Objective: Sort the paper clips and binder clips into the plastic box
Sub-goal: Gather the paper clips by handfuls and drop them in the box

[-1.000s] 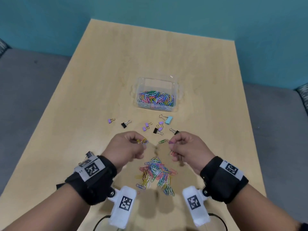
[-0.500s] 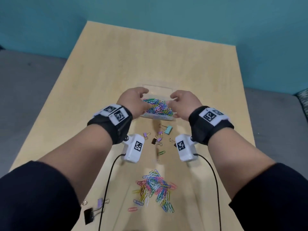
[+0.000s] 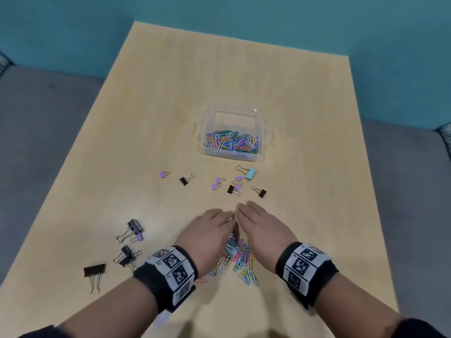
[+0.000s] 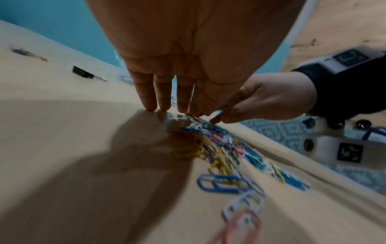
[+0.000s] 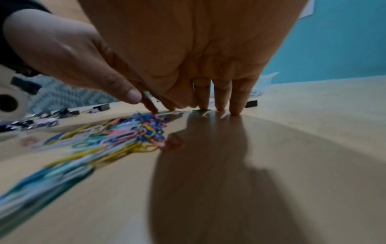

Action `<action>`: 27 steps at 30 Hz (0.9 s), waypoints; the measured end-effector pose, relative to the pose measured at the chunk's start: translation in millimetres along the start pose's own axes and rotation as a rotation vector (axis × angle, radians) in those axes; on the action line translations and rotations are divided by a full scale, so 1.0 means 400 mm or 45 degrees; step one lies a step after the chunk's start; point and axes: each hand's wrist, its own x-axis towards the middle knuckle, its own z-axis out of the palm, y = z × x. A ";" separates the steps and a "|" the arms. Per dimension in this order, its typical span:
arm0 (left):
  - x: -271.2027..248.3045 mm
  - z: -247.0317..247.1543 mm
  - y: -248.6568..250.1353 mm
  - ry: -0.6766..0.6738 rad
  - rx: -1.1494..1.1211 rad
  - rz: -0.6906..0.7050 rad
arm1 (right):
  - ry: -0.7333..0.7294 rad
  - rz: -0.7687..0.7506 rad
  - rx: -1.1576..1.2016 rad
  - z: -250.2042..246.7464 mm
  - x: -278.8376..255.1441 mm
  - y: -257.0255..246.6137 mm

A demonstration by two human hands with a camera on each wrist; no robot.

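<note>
Cupping both hands palm-down over the far end of the loose pile of coloured paper clips (image 3: 238, 259) on the light wooden table (image 3: 151, 123), so nothing's actually picked up. The left hand (image 3: 206, 231) and the right hand (image 3: 260, 226) are sitting side by side, index fingers nearly touching. From the wrist cams, the left fingers (image 4: 149, 97) are stretched out straight with the tips down on the wood, and the right fingers (image 5: 237, 100) are doing the same. A green clip seems to be lying under the right fingertips, but it's blurry there, so can't say for sure.

The clear plastic box (image 3: 233, 118) is sitting further up the table, well apart from the hands, already holding a layer of coloured paper clips. Between it and the hands, small purple and black binder clips (image 3: 235, 187) are lying scattered, plus one light-blue binder clip (image 3: 250, 173). Bigger black binder clips (image 3: 127, 254) are lying off to the left of the left wrist.
</note>
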 end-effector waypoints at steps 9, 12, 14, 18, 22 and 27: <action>-0.139 0.008 -0.004 0.116 -0.054 -0.079 | 0.154 0.155 0.350 0.034 -0.194 -0.018; -0.182 0.019 0.003 0.006 -0.114 -0.290 | 0.053 0.367 0.397 0.048 -0.222 -0.047; -0.182 0.036 0.024 -0.004 -0.093 -0.311 | 0.021 0.409 0.410 0.054 -0.209 -0.083; -0.129 0.058 0.054 0.097 -0.141 -0.340 | 0.090 0.442 0.469 0.059 -0.133 -0.130; -0.074 0.052 0.074 0.115 -0.226 -0.385 | 0.156 0.460 0.498 0.045 -0.067 -0.139; -0.039 0.039 0.066 0.158 -0.281 -0.433 | 0.143 0.457 0.481 0.022 -0.041 -0.123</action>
